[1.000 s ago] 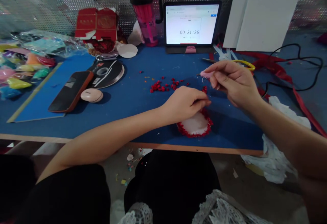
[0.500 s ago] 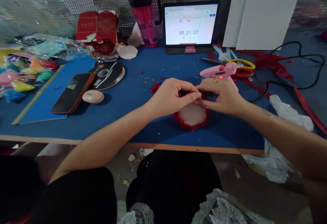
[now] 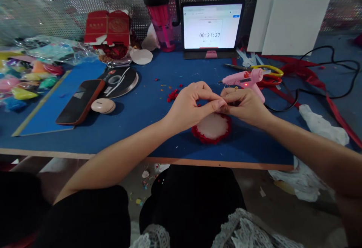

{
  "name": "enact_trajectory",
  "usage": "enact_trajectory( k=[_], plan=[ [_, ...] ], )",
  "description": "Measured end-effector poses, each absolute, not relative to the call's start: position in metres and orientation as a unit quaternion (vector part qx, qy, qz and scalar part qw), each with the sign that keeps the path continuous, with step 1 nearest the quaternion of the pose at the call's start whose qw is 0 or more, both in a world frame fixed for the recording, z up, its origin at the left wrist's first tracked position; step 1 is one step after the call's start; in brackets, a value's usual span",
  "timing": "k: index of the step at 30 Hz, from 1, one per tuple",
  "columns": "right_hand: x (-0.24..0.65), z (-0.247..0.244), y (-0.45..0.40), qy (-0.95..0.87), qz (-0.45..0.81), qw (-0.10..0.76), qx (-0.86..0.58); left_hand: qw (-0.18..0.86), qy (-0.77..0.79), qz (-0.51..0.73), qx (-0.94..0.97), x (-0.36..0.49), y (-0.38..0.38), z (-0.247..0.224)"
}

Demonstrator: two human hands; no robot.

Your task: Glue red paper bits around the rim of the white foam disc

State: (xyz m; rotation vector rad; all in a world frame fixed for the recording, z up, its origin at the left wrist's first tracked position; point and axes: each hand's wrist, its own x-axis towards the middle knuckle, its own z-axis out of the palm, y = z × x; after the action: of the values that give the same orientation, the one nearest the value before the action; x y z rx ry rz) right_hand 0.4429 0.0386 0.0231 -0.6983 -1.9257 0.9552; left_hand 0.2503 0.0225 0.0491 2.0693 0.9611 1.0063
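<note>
A round white disc (image 3: pixel 212 126) edged with small red pieces lies on the blue table near its front edge. My left hand (image 3: pixel 195 104) is over the disc's back left, thumb and fingertips pinched. My right hand (image 3: pixel 245 105) meets it fingertip to fingertip above the disc's back edge, also pinched. Whatever lies between the fingertips is too small or hidden to make out. Loose red pieces (image 3: pixel 172 95) lie just behind my left hand. Behind my right hand rests a pink glue gun (image 3: pixel 246 77) with a lit red light.
Yellow-and-red scissors (image 3: pixel 271 75), a red ribbon (image 3: pixel 311 80) and a black cable are at the right. A tablet (image 3: pixel 209 29) and a pink bottle (image 3: pixel 160 14) stand behind. A phone (image 3: pixel 80 103), pink case (image 3: pixel 103 106) and ribbon spool (image 3: pixel 121 82) lie left.
The fingers of both hands have drawn closer together at the tips, and my right fingers are more curled. The disc stays in nearly the same place.
</note>
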Motion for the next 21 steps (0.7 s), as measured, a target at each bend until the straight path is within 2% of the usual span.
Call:
enact_trajectory(
  k=[6,8,10,15,21],
  plan=[
    [0.441,0.023,0.036,-0.722,0.454,0.426,-0.300,0.453,0.342,0.394,0.723,0.248,0.031,0.046],
    [0.442,0.023,0.036,-0.707,0.471,0.427,-0.311,0.470,0.347,0.399,0.707,0.242,0.036,0.045],
    [0.444,0.024,0.036,-0.701,0.475,0.425,-0.319,0.455,0.355,0.384,0.721,0.236,0.040,0.044],
    [0.447,0.028,0.036,-0.707,0.460,0.422,-0.333,0.392,0.350,0.245,0.815,0.230,0.041,0.039],
    [0.451,0.027,0.038,-0.714,0.449,0.429,-0.324,0.381,0.356,0.213,0.826,0.235,0.035,0.038]
  ],
)
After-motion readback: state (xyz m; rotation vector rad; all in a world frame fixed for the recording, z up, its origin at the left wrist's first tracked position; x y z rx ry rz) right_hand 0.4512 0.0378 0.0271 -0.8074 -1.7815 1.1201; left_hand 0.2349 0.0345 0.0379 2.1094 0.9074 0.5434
